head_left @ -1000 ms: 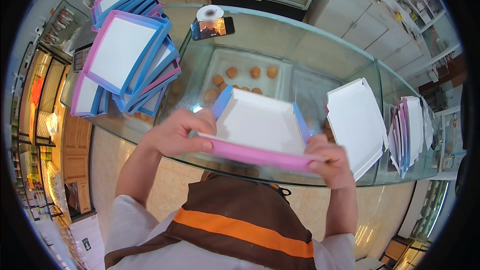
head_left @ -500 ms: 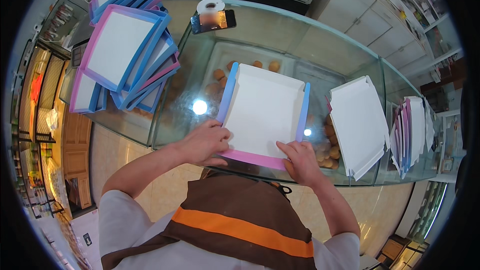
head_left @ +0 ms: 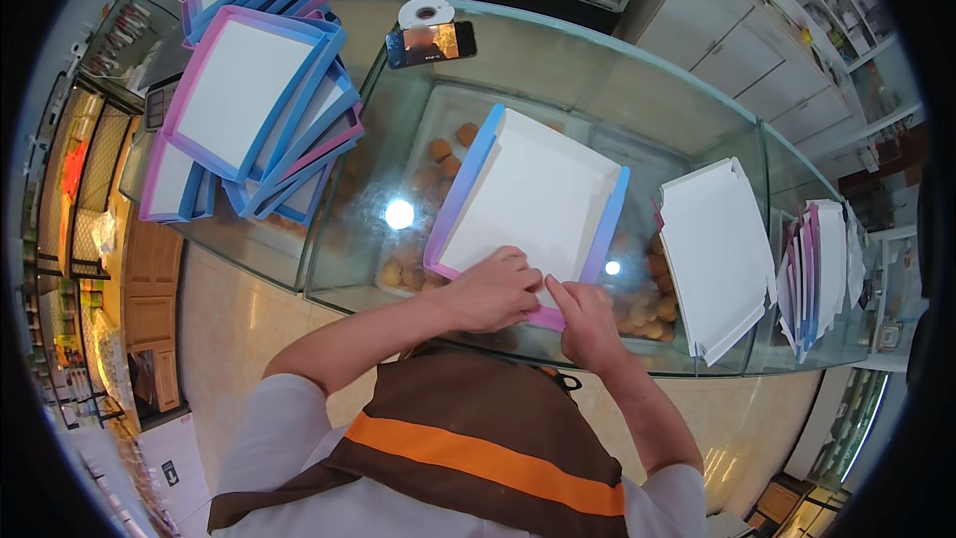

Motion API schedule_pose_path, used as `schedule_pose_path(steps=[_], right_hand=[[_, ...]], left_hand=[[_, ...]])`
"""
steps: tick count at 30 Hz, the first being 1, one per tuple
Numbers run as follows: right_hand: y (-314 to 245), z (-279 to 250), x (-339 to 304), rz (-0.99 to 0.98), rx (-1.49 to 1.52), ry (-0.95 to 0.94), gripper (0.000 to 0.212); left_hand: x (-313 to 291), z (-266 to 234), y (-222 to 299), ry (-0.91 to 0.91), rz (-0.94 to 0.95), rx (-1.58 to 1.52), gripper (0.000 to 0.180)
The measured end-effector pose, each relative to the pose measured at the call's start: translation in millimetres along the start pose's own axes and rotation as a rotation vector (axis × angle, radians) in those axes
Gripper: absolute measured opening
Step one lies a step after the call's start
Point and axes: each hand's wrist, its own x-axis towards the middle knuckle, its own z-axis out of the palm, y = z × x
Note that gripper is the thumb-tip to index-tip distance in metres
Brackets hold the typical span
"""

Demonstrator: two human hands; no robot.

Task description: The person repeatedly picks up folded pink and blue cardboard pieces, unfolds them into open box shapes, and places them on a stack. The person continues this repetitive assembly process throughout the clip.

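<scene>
A shallow cardboard box tray [head_left: 538,194], white inside with blue-to-pink outer walls, lies on the glass counter in front of me. Its left, right and far walls stand up. My left hand [head_left: 498,289] reaches across to the middle of the pink near wall, its fingers curled over that wall. Close beside it, my right hand [head_left: 590,324] grips the near right part of the same wall, the forefinger bent over its edge and the thumb hidden. Both hands cover much of the near wall.
Stacked folded box trays [head_left: 244,90] stand at the left. White unfolded card blanks [head_left: 717,254] lie to the right, with more upright blanks [head_left: 822,259] beyond. A phone [head_left: 432,44] leans on a white roll [head_left: 426,11] at the back. Round brown items [head_left: 652,314] show under the glass.
My left hand has moved right along the near wall, from the tray's near left corner to beside my right hand. The tray has turned slightly clockwise.
</scene>
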Motion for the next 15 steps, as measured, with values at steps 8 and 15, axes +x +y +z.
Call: schedule_pose_path(steps=[8,15], right_hand=[[9,16,-21,0.106,0.05,0.117,0.068],[12,32,-42,0.133,0.055,0.289,0.073]], left_hand=[[18,11,-4,-0.003,-0.071,-0.116,0.026],[20,14,3,-0.046,-0.064,-0.101,0.017]])
